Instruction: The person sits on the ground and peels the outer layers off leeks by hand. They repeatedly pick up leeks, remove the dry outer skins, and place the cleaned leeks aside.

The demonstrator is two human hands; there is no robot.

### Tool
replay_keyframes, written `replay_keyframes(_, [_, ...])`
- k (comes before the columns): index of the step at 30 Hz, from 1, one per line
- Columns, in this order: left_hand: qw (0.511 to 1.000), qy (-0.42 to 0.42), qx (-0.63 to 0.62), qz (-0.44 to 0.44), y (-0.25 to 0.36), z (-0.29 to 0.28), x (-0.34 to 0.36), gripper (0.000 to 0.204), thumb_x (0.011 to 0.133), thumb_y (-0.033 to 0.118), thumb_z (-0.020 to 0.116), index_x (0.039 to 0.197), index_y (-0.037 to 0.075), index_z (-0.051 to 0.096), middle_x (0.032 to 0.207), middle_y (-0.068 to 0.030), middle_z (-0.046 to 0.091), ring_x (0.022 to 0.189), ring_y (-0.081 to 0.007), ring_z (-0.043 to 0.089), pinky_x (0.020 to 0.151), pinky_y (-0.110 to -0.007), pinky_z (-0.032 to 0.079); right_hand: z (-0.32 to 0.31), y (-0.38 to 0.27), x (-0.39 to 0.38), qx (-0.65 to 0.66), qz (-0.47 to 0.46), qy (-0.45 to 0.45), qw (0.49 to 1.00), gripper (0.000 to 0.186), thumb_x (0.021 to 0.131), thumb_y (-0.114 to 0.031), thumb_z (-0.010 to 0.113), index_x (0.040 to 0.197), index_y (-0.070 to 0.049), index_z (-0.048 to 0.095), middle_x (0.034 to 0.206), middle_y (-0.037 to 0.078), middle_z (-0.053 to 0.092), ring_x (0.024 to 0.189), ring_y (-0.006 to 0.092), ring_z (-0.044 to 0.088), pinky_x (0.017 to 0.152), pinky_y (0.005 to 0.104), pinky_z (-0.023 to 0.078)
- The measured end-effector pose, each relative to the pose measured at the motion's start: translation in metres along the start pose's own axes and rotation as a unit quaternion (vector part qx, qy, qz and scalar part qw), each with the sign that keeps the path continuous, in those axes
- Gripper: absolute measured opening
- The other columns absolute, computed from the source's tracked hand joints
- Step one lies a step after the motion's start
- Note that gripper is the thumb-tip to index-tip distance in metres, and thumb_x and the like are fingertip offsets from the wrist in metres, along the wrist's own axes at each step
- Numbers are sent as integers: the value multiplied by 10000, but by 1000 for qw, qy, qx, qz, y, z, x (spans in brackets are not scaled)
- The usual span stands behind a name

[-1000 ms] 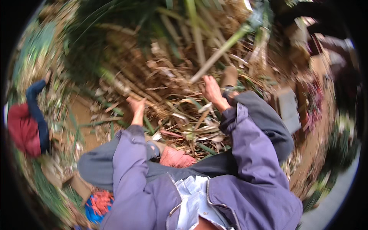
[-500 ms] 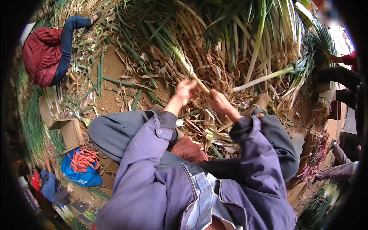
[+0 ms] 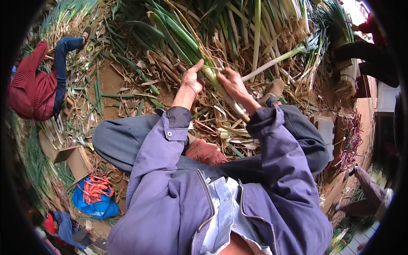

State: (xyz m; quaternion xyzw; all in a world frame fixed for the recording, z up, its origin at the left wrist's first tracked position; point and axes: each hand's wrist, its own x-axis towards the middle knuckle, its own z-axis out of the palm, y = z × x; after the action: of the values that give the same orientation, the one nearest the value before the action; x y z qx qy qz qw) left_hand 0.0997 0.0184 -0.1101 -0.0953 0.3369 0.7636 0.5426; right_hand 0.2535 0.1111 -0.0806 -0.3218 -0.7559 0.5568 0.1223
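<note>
Holding a leek (image 3: 211, 77) aslant above dry husks (image 3: 243, 143) before crossed legs (image 3: 127, 134), with left hand's (image 3: 191, 84) thumb and fingers clamped on its stalk, with right hand's (image 3: 234, 84) fingers curled beside it, unclear whether pinching, near a leek heap (image 3: 274, 27)

Open path over bare soil (image 3: 110, 80), left of left hand (image 3: 192, 82). Leek heap (image 3: 257, 25) blocks ahead; loose leek (image 3: 272, 64), shoe (image 3: 274, 88) just right of right hand (image 3: 233, 86).

A long leek (image 3: 211, 75) slants, green leaves (image 3: 185, 39) farthest, pale stalk (image 3: 232, 104) nearest.
</note>
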Motion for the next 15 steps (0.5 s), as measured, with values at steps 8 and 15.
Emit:
replay_keyframes(8, [963,201,46,174,125,-11,2,341,872,268,706,1111,34,640,1054,-139,675,908,-312,646,861,-487,502,13,107,-107,-286,-161,-228,917,268,957,-261,515,1024,-2,539,889,233,591,793,366,614,659,438,492])
replay_keyframes(15, [927,115,187,305,193,55,-40,288,931,229,632,1065,-19,571,970,-184,638,872,-335,664,728,-547,584,-13,33,-54,-299,-192,-42,934,552,888,-277,647,1332,-16,448,1183,282,518,1038,398,554,849,479,486])
